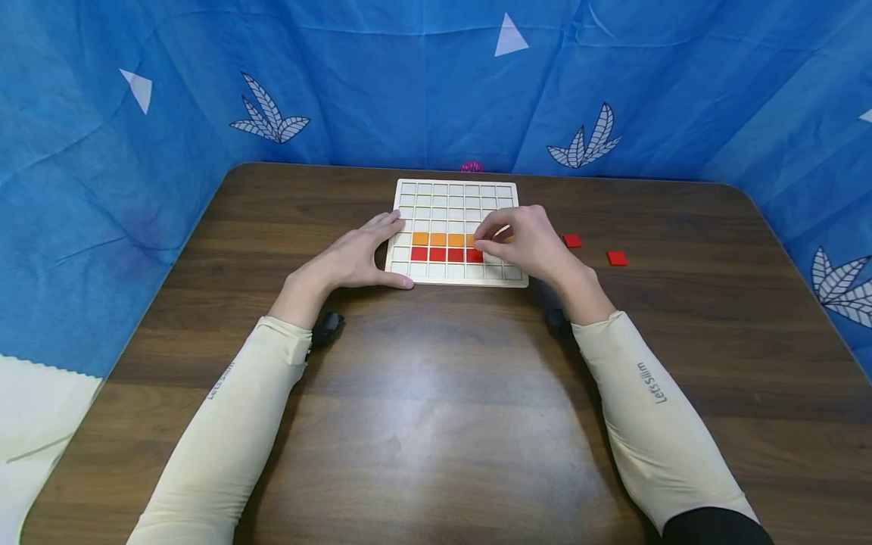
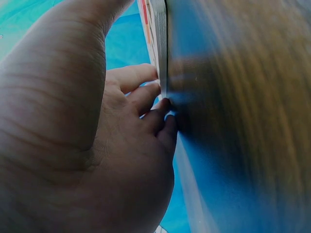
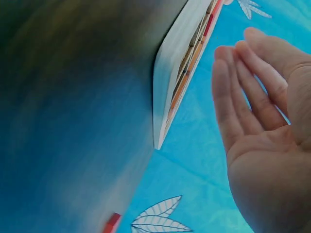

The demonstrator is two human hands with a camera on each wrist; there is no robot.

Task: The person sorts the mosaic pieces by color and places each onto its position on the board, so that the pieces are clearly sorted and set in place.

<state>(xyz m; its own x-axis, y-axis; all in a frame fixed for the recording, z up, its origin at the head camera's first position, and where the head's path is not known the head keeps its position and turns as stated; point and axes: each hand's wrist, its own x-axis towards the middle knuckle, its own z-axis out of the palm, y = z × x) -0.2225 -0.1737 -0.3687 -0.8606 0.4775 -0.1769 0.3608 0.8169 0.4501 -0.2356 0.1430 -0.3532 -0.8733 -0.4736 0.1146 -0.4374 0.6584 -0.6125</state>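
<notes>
A pale board [image 1: 453,274] with a grid of square cells lies on the table. Two neighbouring rows in it hold orange tiles [image 1: 438,240] and red tiles [image 1: 437,254]. My left hand [image 1: 357,253] rests against the board's left side, fingers spread along the edge and thumb at the front left corner. In the left wrist view its fingertips [image 2: 156,87] meet the board's edge. Over the right half of the board is my right hand [image 1: 527,238], thumb and fingertips close together above the right end of the tiles. No tile shows between them in the right wrist view.
Two loose red tiles, a nearer one [image 1: 617,258] and another [image 1: 572,241], lie on the brown table [image 1: 422,393] right of the board. A blue patterned cloth [image 1: 409,83] hangs behind the table's back edge.
</notes>
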